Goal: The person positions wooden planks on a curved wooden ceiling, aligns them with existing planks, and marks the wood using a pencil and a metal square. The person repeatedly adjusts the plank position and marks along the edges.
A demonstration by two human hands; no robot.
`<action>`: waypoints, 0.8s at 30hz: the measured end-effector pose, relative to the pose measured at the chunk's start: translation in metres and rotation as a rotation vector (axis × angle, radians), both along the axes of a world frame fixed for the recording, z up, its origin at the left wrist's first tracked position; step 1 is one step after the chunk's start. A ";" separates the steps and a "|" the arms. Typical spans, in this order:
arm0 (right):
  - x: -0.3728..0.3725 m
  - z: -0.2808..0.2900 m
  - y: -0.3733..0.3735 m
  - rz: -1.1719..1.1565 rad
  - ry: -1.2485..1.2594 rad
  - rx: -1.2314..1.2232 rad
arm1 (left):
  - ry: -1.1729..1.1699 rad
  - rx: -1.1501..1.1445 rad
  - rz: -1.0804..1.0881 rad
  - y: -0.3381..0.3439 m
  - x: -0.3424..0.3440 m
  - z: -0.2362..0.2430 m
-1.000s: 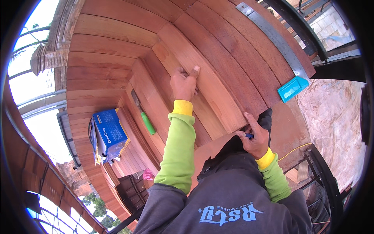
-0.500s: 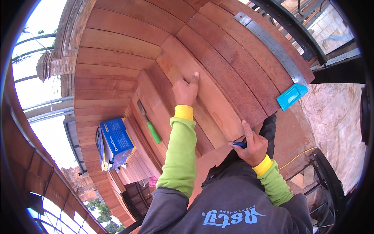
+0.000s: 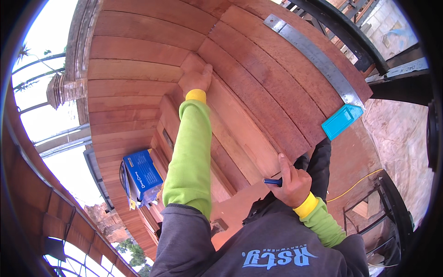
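In the head view, the left hand (image 3: 196, 79) lay at the far end of a long, smooth wooden plank (image 3: 240, 124), its grip impossible to tell, while the right hand (image 3: 295, 183) pinched a slim blue stick-like tool (image 3: 273, 182) by the near end, beside rough-grained reddish boards (image 3: 265, 76).

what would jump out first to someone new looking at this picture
Probably the lime-green sleeves with yellow cuffs, centre and lower right, vivid against the reddish wood. The left hand is at the far end of a plank, and the right hand, by its near end, holds a blue pen-like tool. Next come the turquoise-handled square at upper right and the blue box at left.
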State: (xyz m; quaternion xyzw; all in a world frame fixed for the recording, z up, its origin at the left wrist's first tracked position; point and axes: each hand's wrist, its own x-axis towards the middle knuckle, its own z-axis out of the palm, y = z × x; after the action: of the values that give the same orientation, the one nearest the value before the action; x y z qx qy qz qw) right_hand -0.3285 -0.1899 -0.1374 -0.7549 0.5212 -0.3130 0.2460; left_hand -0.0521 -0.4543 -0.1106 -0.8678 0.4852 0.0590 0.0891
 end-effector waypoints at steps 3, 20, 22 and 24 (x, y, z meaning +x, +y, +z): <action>0.000 0.001 -0.003 -0.004 0.004 -0.017 | 0.011 0.015 0.051 -0.009 0.000 0.002; -0.004 -0.002 -0.003 0.053 -0.022 0.013 | 0.029 0.016 0.081 -0.014 0.000 -0.002; -0.004 -0.003 -0.004 0.055 -0.030 -0.001 | 0.031 0.007 0.104 -0.013 -0.001 0.000; -0.003 -0.001 -0.005 0.045 -0.038 -0.018 | 0.021 0.028 0.093 -0.013 0.003 0.000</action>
State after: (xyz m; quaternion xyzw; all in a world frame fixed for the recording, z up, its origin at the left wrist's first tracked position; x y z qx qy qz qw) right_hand -0.3310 -0.1953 -0.1385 -0.7624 0.4967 -0.3264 0.2559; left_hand -0.0488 -0.4672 -0.1108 -0.8874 0.4444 0.0791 0.0933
